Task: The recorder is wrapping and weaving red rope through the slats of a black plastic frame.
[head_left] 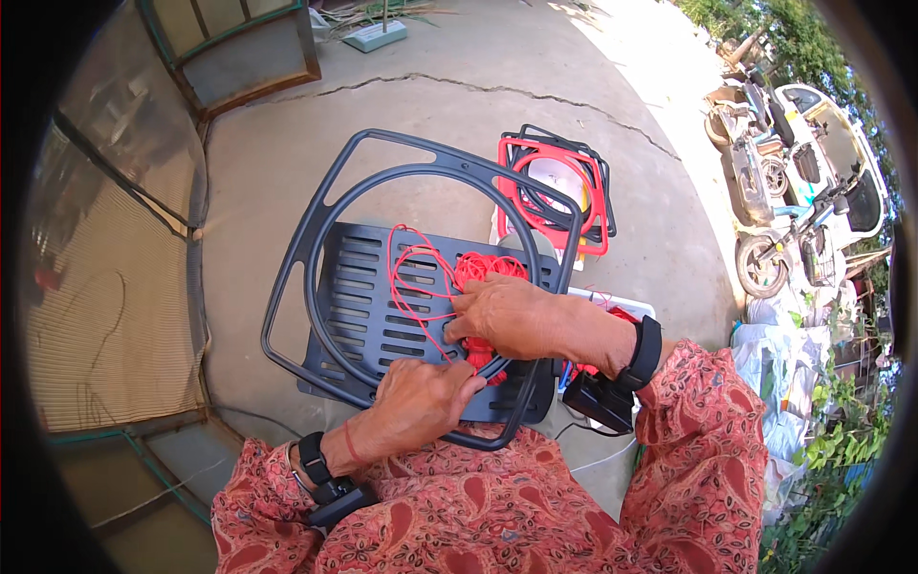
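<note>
Red cord [421, 277] lies looped over the slatted dark grey plastic panel [368, 306], which rests across the person's lap above the concrete floor [430, 105]. Right hand [502, 314] pinches the cord at the panel's ring frame [330, 239], and left hand [416, 402] grips the ring's lower edge. Stacked red and black frames [555, 187] lie just beyond.

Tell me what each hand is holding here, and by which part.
The left hand grips the dark grey plastic frame at the lower part of its ring. The right hand pinches the red string near its bundled end, over the slatted panel.
</note>
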The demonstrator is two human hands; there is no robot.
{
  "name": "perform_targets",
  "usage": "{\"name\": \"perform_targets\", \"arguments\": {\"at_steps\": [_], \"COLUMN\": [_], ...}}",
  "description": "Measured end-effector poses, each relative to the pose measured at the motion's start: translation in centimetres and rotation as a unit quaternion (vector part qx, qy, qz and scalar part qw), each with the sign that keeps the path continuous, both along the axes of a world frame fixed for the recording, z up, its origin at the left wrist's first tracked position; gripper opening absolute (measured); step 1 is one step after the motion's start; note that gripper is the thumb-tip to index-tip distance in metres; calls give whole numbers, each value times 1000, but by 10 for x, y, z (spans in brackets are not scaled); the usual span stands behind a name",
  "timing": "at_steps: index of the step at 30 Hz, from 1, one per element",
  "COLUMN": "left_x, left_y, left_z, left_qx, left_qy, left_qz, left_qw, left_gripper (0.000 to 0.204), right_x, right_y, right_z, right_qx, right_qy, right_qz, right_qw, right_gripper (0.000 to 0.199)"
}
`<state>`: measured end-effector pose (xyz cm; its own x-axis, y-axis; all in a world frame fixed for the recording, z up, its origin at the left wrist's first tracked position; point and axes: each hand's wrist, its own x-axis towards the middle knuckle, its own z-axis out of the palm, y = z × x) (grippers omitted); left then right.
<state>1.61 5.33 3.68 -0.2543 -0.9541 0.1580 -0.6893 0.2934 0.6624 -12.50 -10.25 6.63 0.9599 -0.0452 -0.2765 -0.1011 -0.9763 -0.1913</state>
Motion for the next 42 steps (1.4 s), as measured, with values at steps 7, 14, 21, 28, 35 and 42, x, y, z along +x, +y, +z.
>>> {"name": "perform_targets", "arguments": {"at_steps": [7, 14, 21, 28, 35, 42], "left_x": [9, 9, -11, -12, 1, 5], "left_y": [-9, -19, -19, -21, -23, -22], "left_z": [-6, -15, -34, -38, -35, -40], "left_qx": [7, -3, -7, 2, 4, 56], "left_qy": [22, 39, 28, 24, 60, 63], "left_qz": [41, 47, 82, 93, 110, 107], "left_qw": [999, 998, 996, 995, 992, 991], "left_gripper": [24, 23, 29, 30, 29, 19], "right_x": [-11, -45, -37, -42, -73, -41], "right_y": [-6, 64, 94, 106, 89, 82], "right_z": [38, 27, -10, -28, 18, 17], "right_qx": [165, -50, -64, -51, 438, 483], "right_qy": [-239, -34, 4, -79, -80, -207], "right_qz": [-139, -230, -348, -420, -531, -523], "right_qw": [947, 971, 935, 903, 721, 671], "right_gripper": [20, 45, 46, 38, 27, 37]}}
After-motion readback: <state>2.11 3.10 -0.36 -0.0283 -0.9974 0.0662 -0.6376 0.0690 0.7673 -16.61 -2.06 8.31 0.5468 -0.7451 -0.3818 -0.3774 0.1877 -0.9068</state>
